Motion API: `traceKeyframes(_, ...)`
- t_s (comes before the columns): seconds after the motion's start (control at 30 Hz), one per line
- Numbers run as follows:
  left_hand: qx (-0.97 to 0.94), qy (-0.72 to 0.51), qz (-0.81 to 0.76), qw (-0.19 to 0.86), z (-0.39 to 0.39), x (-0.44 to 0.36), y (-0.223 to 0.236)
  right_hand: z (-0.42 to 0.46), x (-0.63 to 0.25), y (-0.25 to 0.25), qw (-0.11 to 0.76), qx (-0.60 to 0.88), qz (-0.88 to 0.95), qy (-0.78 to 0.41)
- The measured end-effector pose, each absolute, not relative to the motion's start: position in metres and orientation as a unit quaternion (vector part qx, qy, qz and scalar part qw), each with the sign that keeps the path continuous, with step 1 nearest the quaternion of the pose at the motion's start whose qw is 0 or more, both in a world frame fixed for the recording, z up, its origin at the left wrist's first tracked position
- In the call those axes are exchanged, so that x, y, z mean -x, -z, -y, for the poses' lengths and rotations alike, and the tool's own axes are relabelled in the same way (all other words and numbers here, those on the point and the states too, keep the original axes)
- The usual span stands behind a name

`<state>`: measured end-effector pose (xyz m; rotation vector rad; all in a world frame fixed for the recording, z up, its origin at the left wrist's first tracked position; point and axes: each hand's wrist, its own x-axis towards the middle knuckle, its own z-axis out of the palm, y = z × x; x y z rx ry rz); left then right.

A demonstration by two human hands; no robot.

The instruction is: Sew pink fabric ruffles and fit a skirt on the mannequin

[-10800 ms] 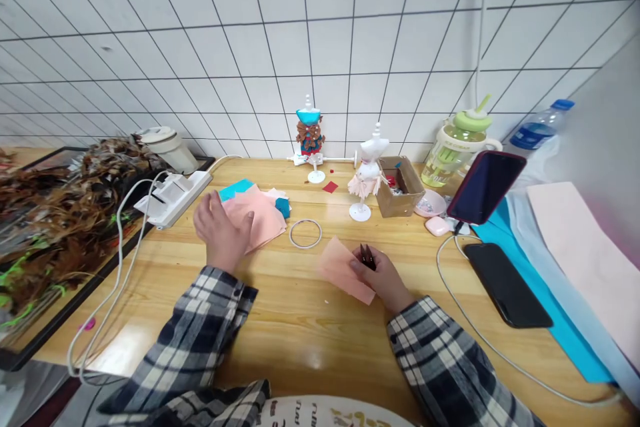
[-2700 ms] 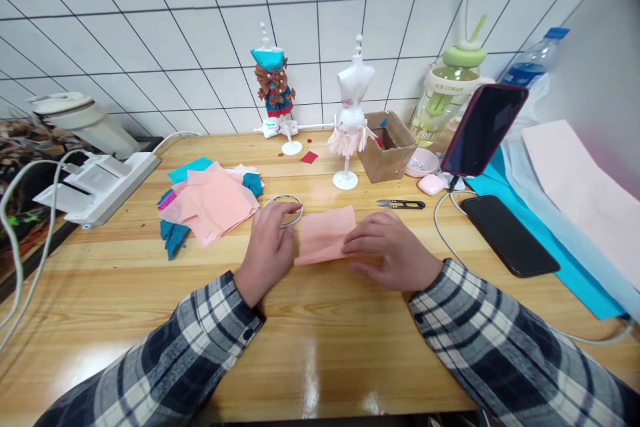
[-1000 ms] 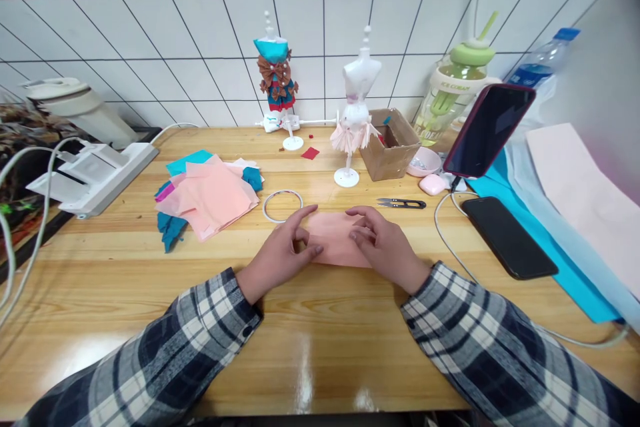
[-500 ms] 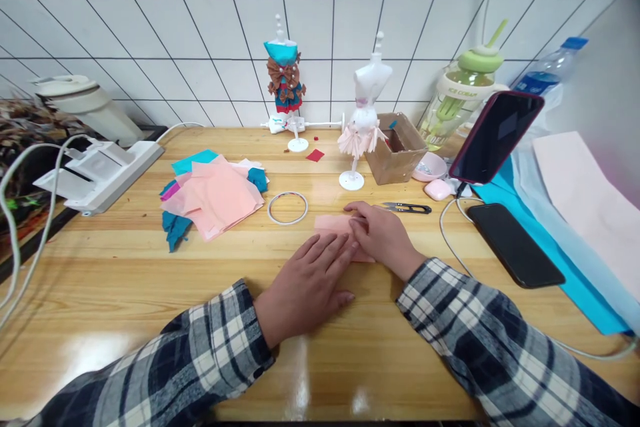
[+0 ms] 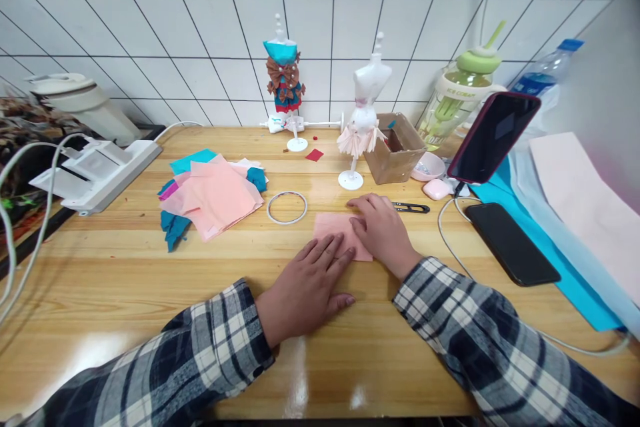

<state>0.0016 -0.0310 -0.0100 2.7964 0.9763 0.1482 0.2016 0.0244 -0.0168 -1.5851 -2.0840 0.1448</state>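
A small, pale pink rectangle of thin paper or cloth [image 5: 327, 221] lies flat on the wooden table in front of me. My left hand [image 5: 317, 280] is stretched out flat, its fingertips pressing on the lower left part of the pink piece. At the piece's right edge rests my right hand [image 5: 385, 233], thumb and index finger spread apart, thumb tip on the pink surface. Just behind the right hand lie black thread snips [image 5: 413, 208], their blades covered by it. A white ring [image 5: 287, 207] lies left of the piece.
Pink and blue sheets [image 5: 220, 197] are piled at left. Behind stand a dressed mannequin [image 5: 285, 77], a white mannequin with a pink skirt [image 5: 370, 87] and a cardboard box [image 5: 395, 160]. At right are a propped phone [image 5: 495, 137], a flat phone [image 5: 513, 243] and a cup [image 5: 457, 93].
My right hand has slid slightly up and lost its pinched look, uncovering more of the pink piece, which now lies flatter. The left hand stays almost in place.
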Motion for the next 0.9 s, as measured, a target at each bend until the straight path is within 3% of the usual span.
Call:
traceKeyframes(0.13,-0.937,-0.052,-0.330,0.106,0.027,0.001,0.006,-0.015,-0.212,0.006,0.271,0.579,0.768,-0.041)
traceKeyframes(0.33,-0.921,-0.107,-0.333,0.170,0.013,0.009,0.001,0.011,-0.217,-0.007,0.144,0.431,0.861,-0.230)
traceKeyframes(0.9,-0.905,-0.126,-0.377,0.151,-0.014,0.016,-0.008,0.009,-0.218,-0.004,0.163,0.446,0.864,-0.169)
